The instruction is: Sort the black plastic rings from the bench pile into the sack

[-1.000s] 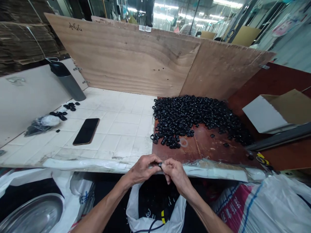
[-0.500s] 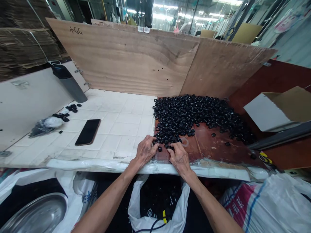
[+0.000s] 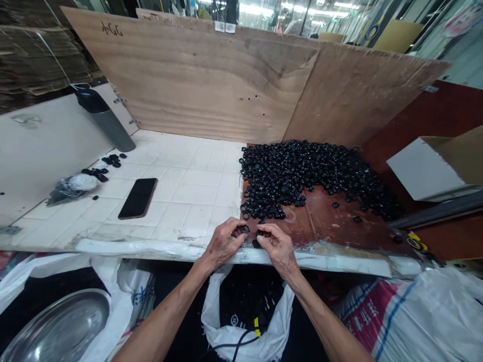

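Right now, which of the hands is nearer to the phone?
Left. The left hand is to the right of the phone and closer to the person; the right hand is farther right, beyond the left.

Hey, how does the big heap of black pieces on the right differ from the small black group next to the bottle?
Size: the heap holds a great many pieces, the small group only a few. Surface: the heap sits on a red-brown board, the small group on the white surface. Look: the heap's pieces are glossy, many ring-shaped; the small group's look flatter and duller. Both are black.
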`<state>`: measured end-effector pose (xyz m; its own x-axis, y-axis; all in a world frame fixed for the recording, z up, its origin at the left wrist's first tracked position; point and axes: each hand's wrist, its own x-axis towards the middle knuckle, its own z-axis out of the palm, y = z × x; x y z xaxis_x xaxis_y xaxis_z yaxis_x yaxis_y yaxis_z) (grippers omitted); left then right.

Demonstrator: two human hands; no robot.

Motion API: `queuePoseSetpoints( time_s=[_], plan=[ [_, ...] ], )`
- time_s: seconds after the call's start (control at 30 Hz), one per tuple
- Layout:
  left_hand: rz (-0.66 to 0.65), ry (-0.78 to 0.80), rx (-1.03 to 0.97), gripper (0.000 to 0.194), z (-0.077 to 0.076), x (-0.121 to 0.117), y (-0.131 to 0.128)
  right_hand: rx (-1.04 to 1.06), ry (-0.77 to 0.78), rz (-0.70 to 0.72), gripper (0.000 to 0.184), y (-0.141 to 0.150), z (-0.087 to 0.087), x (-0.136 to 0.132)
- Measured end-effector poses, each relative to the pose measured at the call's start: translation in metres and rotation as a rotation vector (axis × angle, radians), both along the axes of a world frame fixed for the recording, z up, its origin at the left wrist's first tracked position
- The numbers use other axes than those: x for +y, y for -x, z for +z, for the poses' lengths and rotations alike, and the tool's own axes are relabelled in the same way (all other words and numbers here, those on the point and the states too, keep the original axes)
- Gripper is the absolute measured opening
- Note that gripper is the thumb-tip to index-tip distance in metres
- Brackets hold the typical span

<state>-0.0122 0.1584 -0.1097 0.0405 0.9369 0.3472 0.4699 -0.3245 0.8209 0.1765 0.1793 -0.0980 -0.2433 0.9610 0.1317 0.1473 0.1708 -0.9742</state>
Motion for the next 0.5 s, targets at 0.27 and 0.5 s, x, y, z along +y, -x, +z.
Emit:
queuePoseSetpoints(
  time_s=[0.27,0.5],
  plan=[
    [-0.020,0.051,-0.202,0.019,0.0056,-0.0015,0.0013,0.072,0.073,-0.009,0.021,0.0094,-0.0064,-0.0033],
    [-0.065,-0.014,-0.211,0.019,0.0068,0.0004,-0.0002,-0.008,-0.053,-0.035,0.019,0.0077,-0.0054,-0.0043]
  ],
)
